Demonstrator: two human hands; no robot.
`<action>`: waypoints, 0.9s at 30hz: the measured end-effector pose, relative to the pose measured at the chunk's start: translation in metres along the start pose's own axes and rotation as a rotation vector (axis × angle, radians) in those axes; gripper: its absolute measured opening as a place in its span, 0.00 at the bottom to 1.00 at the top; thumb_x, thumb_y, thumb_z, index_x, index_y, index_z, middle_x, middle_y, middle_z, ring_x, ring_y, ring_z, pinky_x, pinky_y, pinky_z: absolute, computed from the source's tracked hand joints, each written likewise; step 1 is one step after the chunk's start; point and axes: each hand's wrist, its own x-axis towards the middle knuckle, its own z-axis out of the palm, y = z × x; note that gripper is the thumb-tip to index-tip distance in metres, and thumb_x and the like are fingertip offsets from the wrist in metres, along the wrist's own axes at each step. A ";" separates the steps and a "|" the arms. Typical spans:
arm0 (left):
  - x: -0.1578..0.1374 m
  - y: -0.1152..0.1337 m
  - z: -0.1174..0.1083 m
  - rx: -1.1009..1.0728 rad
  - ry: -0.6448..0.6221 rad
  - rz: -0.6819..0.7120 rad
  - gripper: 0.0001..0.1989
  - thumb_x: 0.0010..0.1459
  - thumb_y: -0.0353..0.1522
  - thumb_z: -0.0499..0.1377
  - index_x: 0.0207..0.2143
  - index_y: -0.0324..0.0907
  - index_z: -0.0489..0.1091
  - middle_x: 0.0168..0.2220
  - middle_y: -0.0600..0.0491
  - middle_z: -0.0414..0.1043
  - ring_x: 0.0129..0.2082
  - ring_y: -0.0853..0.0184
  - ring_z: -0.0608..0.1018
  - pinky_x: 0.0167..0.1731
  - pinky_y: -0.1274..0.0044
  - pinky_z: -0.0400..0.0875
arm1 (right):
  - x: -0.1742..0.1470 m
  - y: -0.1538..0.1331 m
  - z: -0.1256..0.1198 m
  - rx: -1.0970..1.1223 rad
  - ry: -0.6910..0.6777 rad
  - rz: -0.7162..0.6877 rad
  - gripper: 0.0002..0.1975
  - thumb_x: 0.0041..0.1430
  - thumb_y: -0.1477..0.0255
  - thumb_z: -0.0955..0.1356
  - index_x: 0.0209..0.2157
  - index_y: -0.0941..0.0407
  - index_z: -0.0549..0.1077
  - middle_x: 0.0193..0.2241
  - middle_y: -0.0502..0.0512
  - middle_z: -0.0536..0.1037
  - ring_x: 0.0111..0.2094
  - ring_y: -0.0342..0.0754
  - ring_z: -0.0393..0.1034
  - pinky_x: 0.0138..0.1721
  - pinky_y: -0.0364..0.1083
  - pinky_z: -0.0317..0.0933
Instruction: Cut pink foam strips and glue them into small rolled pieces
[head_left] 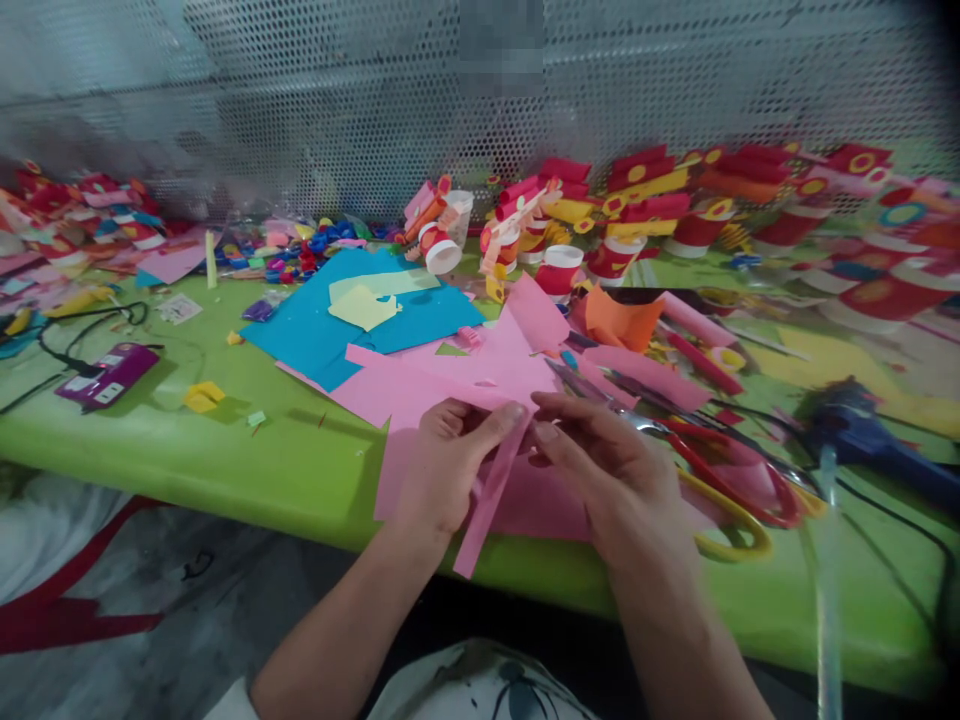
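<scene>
Both of my hands meet over pink paper sheets (405, 460) at the front of the green table. My left hand (446, 460) pinches a folded pink paper strip (480, 530) between thumb and fingers; one end hangs down toward me and another length points left. Close beside it, my right hand (630, 480) has its thumb and fingertips closed at the strip's upper end. Just right of that hand lie scissors with red handles (780, 500) and a yellow handle (739, 535), partly covered by the hand.
A blue glue gun (877, 440) with a clear glue stick (827, 580) lies at the right. Blue paper (300, 340) is behind my hands. Red paper-cup crafts (559, 270) line the perforated metal wall (375, 110). A purple box (109, 375) with a cable sits left.
</scene>
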 end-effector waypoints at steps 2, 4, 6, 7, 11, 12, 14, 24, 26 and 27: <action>0.001 -0.002 -0.001 0.009 -0.007 0.008 0.12 0.53 0.36 0.73 0.39 0.39 0.82 0.36 0.48 0.84 0.35 0.62 0.84 0.42 0.71 0.80 | 0.001 0.001 -0.001 -0.016 0.000 -0.009 0.09 0.61 0.66 0.76 0.43 0.48 0.84 0.35 0.49 0.83 0.30 0.41 0.77 0.33 0.40 0.73; 0.002 -0.002 -0.002 0.035 -0.010 0.014 0.12 0.54 0.36 0.73 0.38 0.39 0.82 0.35 0.47 0.84 0.36 0.61 0.84 0.42 0.70 0.79 | 0.001 0.002 -0.001 -0.032 0.005 -0.030 0.07 0.62 0.65 0.75 0.42 0.48 0.84 0.34 0.48 0.82 0.29 0.40 0.77 0.33 0.39 0.73; 0.001 -0.001 -0.002 0.074 0.000 0.018 0.12 0.55 0.37 0.72 0.38 0.39 0.82 0.36 0.47 0.84 0.37 0.61 0.84 0.43 0.69 0.79 | 0.002 0.002 -0.001 -0.047 0.009 -0.043 0.06 0.61 0.65 0.75 0.40 0.49 0.84 0.32 0.48 0.82 0.29 0.40 0.76 0.32 0.39 0.72; 0.001 0.000 -0.001 0.097 0.007 0.016 0.13 0.55 0.38 0.72 0.38 0.38 0.82 0.36 0.47 0.84 0.37 0.61 0.84 0.43 0.69 0.79 | 0.002 0.002 -0.001 -0.055 0.010 -0.046 0.06 0.61 0.64 0.76 0.39 0.49 0.84 0.31 0.48 0.81 0.28 0.40 0.75 0.32 0.39 0.72; -0.002 0.004 0.002 0.233 0.030 0.020 0.13 0.56 0.39 0.71 0.37 0.38 0.82 0.36 0.46 0.84 0.37 0.61 0.84 0.44 0.68 0.79 | 0.003 0.003 -0.002 -0.063 0.010 -0.043 0.06 0.60 0.64 0.76 0.38 0.50 0.84 0.31 0.48 0.81 0.29 0.40 0.74 0.32 0.40 0.71; -0.003 0.005 0.003 0.270 0.036 0.031 0.13 0.56 0.39 0.71 0.37 0.38 0.82 0.36 0.47 0.84 0.37 0.61 0.84 0.44 0.69 0.79 | 0.004 0.004 -0.003 -0.062 0.010 -0.045 0.06 0.60 0.64 0.76 0.38 0.50 0.84 0.30 0.48 0.80 0.29 0.41 0.74 0.32 0.40 0.71; -0.004 0.006 0.005 0.332 0.050 0.060 0.12 0.56 0.38 0.70 0.36 0.38 0.82 0.35 0.47 0.84 0.37 0.61 0.84 0.42 0.70 0.79 | 0.004 0.003 -0.003 -0.066 0.008 -0.053 0.06 0.61 0.64 0.76 0.36 0.51 0.83 0.29 0.47 0.80 0.29 0.41 0.74 0.32 0.40 0.70; -0.010 0.009 0.010 0.462 0.095 0.133 0.10 0.59 0.37 0.68 0.30 0.39 0.79 0.29 0.50 0.83 0.30 0.65 0.84 0.31 0.77 0.77 | 0.002 -0.006 0.000 -0.190 -0.006 -0.096 0.06 0.64 0.69 0.71 0.32 0.54 0.78 0.26 0.48 0.77 0.29 0.42 0.72 0.32 0.40 0.67; -0.010 0.008 0.010 0.505 0.107 0.142 0.11 0.60 0.37 0.67 0.29 0.40 0.77 0.29 0.50 0.83 0.29 0.65 0.84 0.29 0.77 0.76 | 0.002 -0.005 0.001 -0.192 -0.010 -0.087 0.06 0.64 0.70 0.71 0.31 0.54 0.78 0.26 0.48 0.77 0.29 0.42 0.72 0.32 0.40 0.67; -0.010 0.006 0.010 0.533 0.110 0.158 0.11 0.61 0.38 0.67 0.29 0.40 0.77 0.29 0.50 0.83 0.29 0.65 0.83 0.29 0.77 0.75 | 0.002 -0.005 0.001 -0.191 -0.013 -0.085 0.07 0.64 0.69 0.71 0.31 0.54 0.77 0.26 0.48 0.77 0.29 0.42 0.72 0.32 0.40 0.67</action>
